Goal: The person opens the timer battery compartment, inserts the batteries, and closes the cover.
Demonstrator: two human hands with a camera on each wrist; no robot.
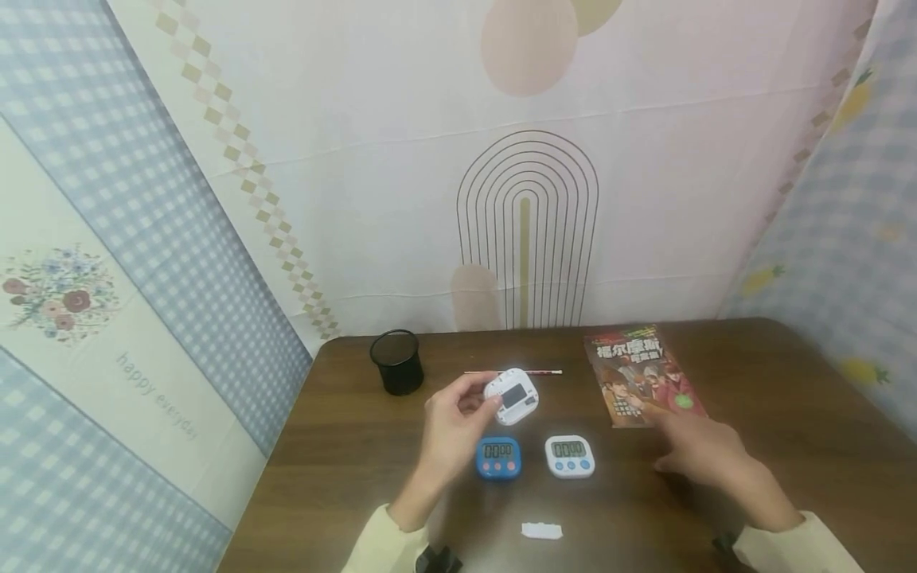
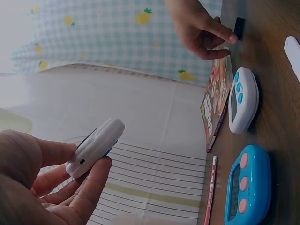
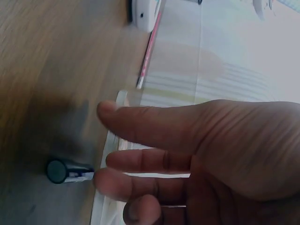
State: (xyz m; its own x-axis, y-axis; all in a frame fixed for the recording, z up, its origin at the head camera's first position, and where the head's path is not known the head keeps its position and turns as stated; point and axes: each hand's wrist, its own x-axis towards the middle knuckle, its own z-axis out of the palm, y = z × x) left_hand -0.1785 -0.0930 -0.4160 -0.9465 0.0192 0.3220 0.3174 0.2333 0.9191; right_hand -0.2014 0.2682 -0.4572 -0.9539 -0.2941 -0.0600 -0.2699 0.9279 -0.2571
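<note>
My left hand [image 1: 457, 414] pinches a white kitchen timer [image 1: 520, 407] between thumb and fingers, raised above the table. Its back, with a dark rectangle, faces the head camera; in the left wrist view it appears edge-on. Below it on the table lie a blue timer [image 1: 498, 469] with pink buttons and a white timer [image 1: 571, 468] with blue buttons. My right hand [image 1: 705, 446] hovers by the magazine, thumb apart from loosely bent fingers. Close to its fingertips is a small dark cylinder [image 3: 57, 171], perhaps a battery; whether they touch I cannot tell.
A thin white plastic piece [image 1: 542, 532] lies near the front. Toward the back are a black mesh pen holder [image 1: 401, 376], a pencil [image 1: 550, 372] and a colourful magazine [image 1: 618, 374]. Behind the wooden table [image 1: 337, 461] hangs a patterned cloth [image 1: 387, 199].
</note>
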